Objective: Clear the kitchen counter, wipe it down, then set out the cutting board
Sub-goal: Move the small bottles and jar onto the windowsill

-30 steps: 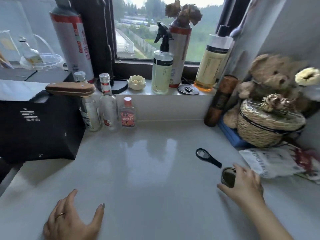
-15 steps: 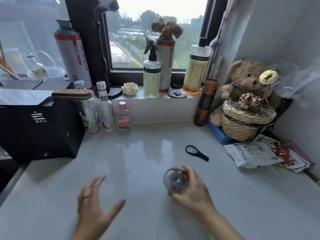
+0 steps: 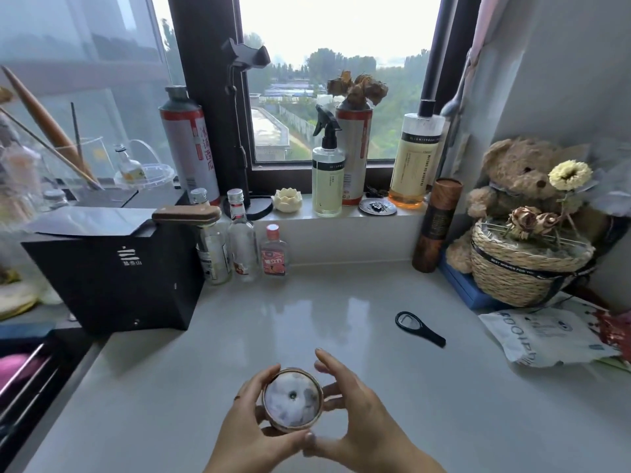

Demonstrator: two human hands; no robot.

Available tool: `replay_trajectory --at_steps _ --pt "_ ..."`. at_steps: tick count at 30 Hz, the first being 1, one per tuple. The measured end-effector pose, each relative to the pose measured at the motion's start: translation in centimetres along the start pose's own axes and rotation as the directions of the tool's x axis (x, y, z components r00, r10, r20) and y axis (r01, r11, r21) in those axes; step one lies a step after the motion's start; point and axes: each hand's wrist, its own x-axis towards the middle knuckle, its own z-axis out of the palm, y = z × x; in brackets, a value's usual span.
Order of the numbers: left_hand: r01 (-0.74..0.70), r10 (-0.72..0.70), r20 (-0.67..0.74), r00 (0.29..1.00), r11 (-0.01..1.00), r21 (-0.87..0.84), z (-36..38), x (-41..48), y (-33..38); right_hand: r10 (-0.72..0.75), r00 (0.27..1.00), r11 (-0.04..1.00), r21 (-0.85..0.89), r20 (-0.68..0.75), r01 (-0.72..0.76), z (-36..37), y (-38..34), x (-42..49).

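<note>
1. A small round tin (image 3: 292, 400) is cupped between both hands just above the near part of the counter (image 3: 341, 322). A second ago it sat far to the right beside the black bottle opener (image 3: 419, 323) and was gripped by the right hand alone.
2. The left hand (image 3: 251, 426) — earlier spread flat on the counter — is now curled around the tin's left side and underside, thumb across the lower rim. The right hand (image 3: 355, 418) is held against the right side, but its fingers are partly splayed and the forefinger points clear of the tin, so the firmer hold appears to be on the left.
3. A handover from right to left is judged to be under way, which would free the right hand for the next item.
4. The bottle opener is left alone on the open middle of the counter, well apart from the hands. A white printed bag (image 3: 549, 336) lies at the right edge, and three small bottles (image 3: 243, 249) stand against the back wall beside a black box (image 3: 112, 271).
5. Clearing is therefore judged to be unfinished — wiping has not been reached. No cutting board can be picked out with certainty in this view.
</note>
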Motion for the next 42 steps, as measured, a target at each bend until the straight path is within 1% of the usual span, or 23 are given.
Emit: replay_trajectory --at_steps 1,2,3,4,5,6,7,9,10,13,15,17,20,23,25,27,30,31,33,35,36,38,42 --pt "0.005 -0.005 -0.016 1.0 1.0 -0.011 -0.2 0.1 -0.2 0.02 0.999 1.0 -0.023 -0.043 -0.021 -1.3 1.0 0.3" --pt "0.018 -0.019 -0.033 0.999 0.999 -0.029 -0.3 0.2 -0.4 0.047 0.99 0.996 -0.065 -0.136 -0.056 -2.9 2.4 0.7" --pt "0.038 -0.041 -0.048 0.998 0.998 -0.053 -0.5 0.2 -0.7 0.109 0.957 0.979 -0.137 -0.269 -0.15 -4.9 4.0 1.3" --pt "0.064 -0.069 -0.06 0.996 0.994 -0.09 -0.7 0.2 -0.9 0.219 0.888 0.931 -0.184 -0.405 -0.314 -7.0 5.6 1.9" --pt "0.095 -0.104 -0.067 0.992 0.986 -0.136 -0.9 0.2 -1.2 0.337 0.79 0.851 -0.193 -0.512 -0.488 -8.8 7.3 2.5" --pt "0.125 -0.141 -0.074 0.987 0.974 -0.19 -1.1 0.2 -1.3 0.423 0.708 0.757 -0.21 -0.565 -0.619 -10.4 8.7 3.1" --pt "0.148 -0.173 -0.087 0.981 0.96 -0.236 -1.3 0.2 -1.4 0.478 0.667 0.671 -0.252 -0.571 -0.697 -11.4 10.0 3.5" --pt "0.166 -0.208 -0.142 0.968 0.95 -0.265 -1.9 0.1 -1.4 0.533 0.645 0.565 -0.337 -0.548 -0.753 -12.0 11.9 4.1" --pt "0.169 -0.217 -0.163 0.962 0.949 -0.265 -2.1 0.0 -1.5 0.537 0.639 0.545 -0.352 -0.551 -0.761 -12.0 12.5 4.3" --pt "0.193 -0.241 -0.172 0.955 0.947 -0.256 -2.8 -0.7 -1.9 0.526 0.62 0.539 -0.336 -0.582 -0.773 -11.3 12.8 5.0" --pt "0.171 -0.211 -0.196 0.958 0.964 -0.203 -3.3 -1.2 -2.0 0.522 0.628 0.558 -0.325 -0.577 -0.764 -10.6 12.5 5.4" --pt "0.15 -0.179 -0.208 0.961 0.978 -0.148 -3.9 -1.6 -1.6 0.511 0.661 0.607 -0.314 -0.549 -0.73 -9.3 11.6 5.7" --pt "0.146 -0.173 -0.21 0.962 0.98 -0.137 -5.6 -1.9 -0.7 0.47 0.748 0.647 -0.394 -0.468 -0.653 -6.4 9.5 6.6" --pt "0.101 -0.114 -0.238 0.964 0.993 -0.066 -8.9 -1.8 0.8 0.394 0.834 0.704 -0.455 -0.387 -0.545 -3.2 5.7 7.9" --pt "0.038 -0.033 -0.258 0.965 0.999 0.015 -12.2 -1.3 2.1 0.263 0.879 0.764 -0.471 -0.398 -0.442 -1.5 1.9 9.2" --pt "-0.049 0.075 -0.295 0.953 0.994 0.096 -15.9 -0.2 4.1 0.054 0.909 0.823 -0.497 -0.413 -0.274 -0.4 -2.6 10.7" --pt "-0.147 0.188 -0.366 0.911 0.98 0.135 -21.4 2.2 7.5 -0.235 0.89 0.834 -0.551 -0.39 -0.021 1.2 -10.9 13.6" --pt "-0.168 0.219 -0.382 0.898 0.972 0.162 -23.1 3.2 8.5 -0.303 0.872 0.834 -0.549 -0.384 0.048 1.6 -13.5 14.8" --pt "-0.198 0.277 -0.387 0.879 0.952 0.232 -26.0 5.5 10.4 -0.37 0.846 0.841 -0.525 -0.383 0.13 2.5 -17.7 17.7" --pt "-0.202 0.307 -0.368 0.878 0.934 0.296 -28.7 8.1 11.9 -0.371 0.852 0.842 -0.52 -0.37 0.141 3.5 -20.8 21.0" --pt "-0.198 0.307 -0.354 0.883 0.929 0.312 -30.0 9.5 12.5 -0.349 0.862 0.842 -0.528 -0.367 0.116 3.8 -21.9 22.9" --pt "-0.177 0.282 -0.332 0.9 0.933 0.313 -32.2 12.4 13.4 -0.262 0.895 0.823 -0.567 -0.361 0.011 4.1 -23.3 26.6" --pt "-0.105 0.191 -0.273 0.943 0.947 0.302 -34.6 17.6 14.6 -0.072 0.942 0.742 -0.649 -0.329 -0.169 3.9 -24.1 32.3"
